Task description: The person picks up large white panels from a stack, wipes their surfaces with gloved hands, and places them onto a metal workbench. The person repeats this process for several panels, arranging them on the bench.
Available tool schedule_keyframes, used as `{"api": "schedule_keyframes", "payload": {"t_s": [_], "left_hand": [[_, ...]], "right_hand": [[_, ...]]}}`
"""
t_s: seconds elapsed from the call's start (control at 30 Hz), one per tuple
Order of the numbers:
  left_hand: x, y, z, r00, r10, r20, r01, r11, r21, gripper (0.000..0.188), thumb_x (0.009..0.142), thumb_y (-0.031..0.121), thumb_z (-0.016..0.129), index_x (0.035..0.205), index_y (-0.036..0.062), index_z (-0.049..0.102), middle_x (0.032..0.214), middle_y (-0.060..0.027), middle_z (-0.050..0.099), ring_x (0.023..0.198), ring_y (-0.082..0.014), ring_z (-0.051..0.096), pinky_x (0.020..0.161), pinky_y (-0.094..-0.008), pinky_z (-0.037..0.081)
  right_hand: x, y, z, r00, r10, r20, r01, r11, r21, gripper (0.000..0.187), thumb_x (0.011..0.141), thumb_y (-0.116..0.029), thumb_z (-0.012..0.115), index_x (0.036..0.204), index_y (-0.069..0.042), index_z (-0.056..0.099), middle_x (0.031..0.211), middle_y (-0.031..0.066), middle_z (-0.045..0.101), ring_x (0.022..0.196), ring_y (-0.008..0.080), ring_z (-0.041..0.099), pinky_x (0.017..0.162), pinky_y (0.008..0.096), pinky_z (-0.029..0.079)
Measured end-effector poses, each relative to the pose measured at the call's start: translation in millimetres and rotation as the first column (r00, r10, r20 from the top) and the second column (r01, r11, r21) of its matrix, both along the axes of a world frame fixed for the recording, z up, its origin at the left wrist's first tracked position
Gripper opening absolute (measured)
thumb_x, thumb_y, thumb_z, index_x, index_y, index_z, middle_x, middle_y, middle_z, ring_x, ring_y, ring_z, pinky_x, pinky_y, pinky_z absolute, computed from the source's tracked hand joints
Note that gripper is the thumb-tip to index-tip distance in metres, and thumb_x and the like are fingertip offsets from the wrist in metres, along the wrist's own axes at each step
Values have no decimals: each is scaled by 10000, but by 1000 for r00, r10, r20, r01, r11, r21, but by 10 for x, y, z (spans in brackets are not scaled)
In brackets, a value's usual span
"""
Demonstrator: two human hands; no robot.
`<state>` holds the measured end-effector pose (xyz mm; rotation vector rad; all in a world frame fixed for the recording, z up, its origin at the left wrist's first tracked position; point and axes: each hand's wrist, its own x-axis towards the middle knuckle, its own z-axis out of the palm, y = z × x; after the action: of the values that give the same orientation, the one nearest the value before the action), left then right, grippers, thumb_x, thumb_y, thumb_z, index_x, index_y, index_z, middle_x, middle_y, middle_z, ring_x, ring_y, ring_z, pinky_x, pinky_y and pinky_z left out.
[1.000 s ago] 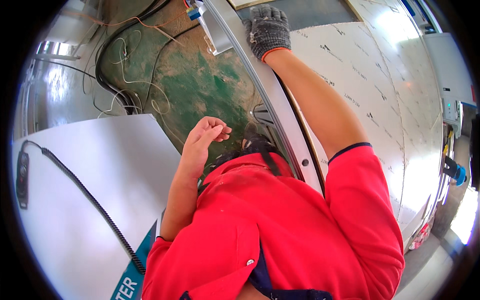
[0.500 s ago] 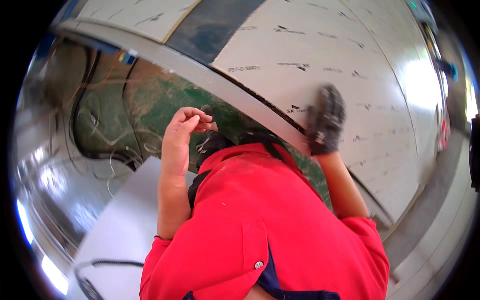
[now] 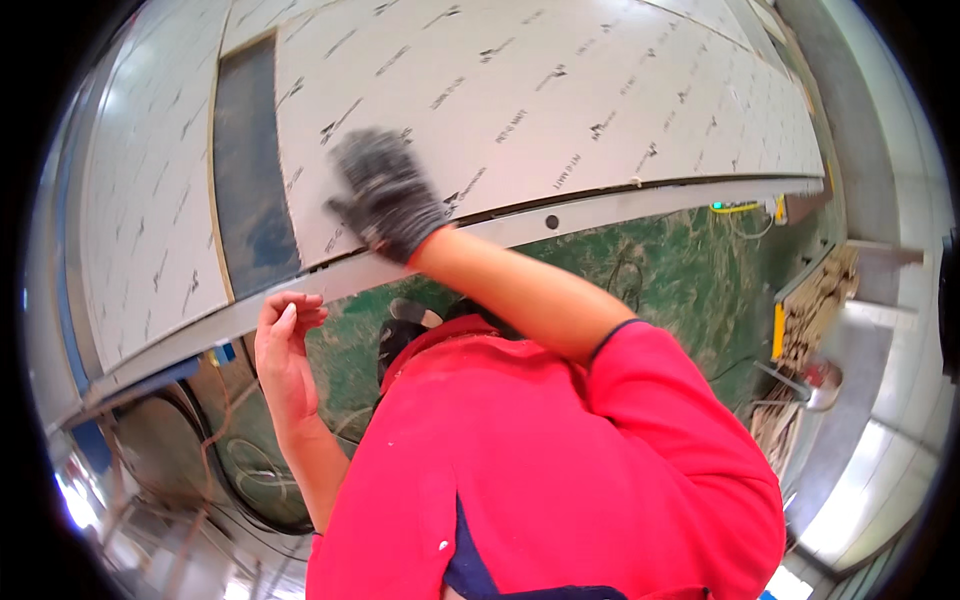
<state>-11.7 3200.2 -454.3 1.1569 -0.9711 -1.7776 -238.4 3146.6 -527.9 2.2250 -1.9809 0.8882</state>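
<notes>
My right hand (image 3: 388, 190), in a dark grey work glove, rests on or just above a white film-covered sheet (image 3: 560, 120) with rows of dark print. Its thumb stands apart from the fingers and nothing shows in it, though motion blurs the fingertips. My bare left hand (image 3: 285, 345) hovers by the table's pale front rail (image 3: 350, 278), apart from it. Its fingers are curled in against the thumb; whether anything small is between them is hidden. Left of the gloved hand, a dark strip (image 3: 250, 160) separates this sheet from a second printed sheet (image 3: 155, 200).
Green floor (image 3: 660, 265) lies below the rail, with a shoe (image 3: 410, 312) near my left hand. Black hoses (image 3: 235, 490) and cables run at lower left. At the right are stacked wooden strips (image 3: 815, 310) and a grey wall base (image 3: 850, 400).
My body has turned and the view has swung round. My gloved hand has moved leftward along the sheet, toward the dark strip. My left hand keeps its curled shape and is now nearer the rail.
</notes>
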Motion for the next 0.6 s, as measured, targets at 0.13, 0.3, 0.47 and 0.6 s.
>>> {"api": "schedule_keyframes", "payload": {"t_s": [0.13,0.3,0.47,0.6], "left_hand": [[-118,-108,234,997,-40,64,44,997,-58,195,968,139,512,1077,2,596,1022,-110,668,929,-185,619,907,-319,467],[-70,-28,237,996,19,90,-13,998,-65,193,970,149,523,1079,9,599,1026,-113,673,930,-184,625,899,-321,467],[-92,63,224,994,61,93,-56,997,-57,191,974,166,523,1074,20,597,1028,-114,674,930,-185,627,883,-319,464],[-170,68,255,991,71,110,-64,996,-61,201,977,183,516,1067,24,599,1028,-111,672,924,-184,624,876,-321,461]], "right_hand": [[-247,122,40,999,-33,0,32,989,-141,587,940,-434,556,1361,-25,524,1427,238,477,1373,419,393,1188,547,217],[-2417,816,-5,798,-536,-275,519,844,-136,490,957,-414,546,1295,-60,566,1338,196,535,1290,369,463,1120,510,315],[-3604,1331,167,578,-721,-382,662,688,-297,519,953,-445,570,1283,-45,571,1260,176,604,1197,345,539,1065,484,369],[-2670,915,69,759,-631,-160,631,774,-53,541,950,-444,587,1294,-29,560,1287,198,577,1214,381,514,1083,491,356]]}}
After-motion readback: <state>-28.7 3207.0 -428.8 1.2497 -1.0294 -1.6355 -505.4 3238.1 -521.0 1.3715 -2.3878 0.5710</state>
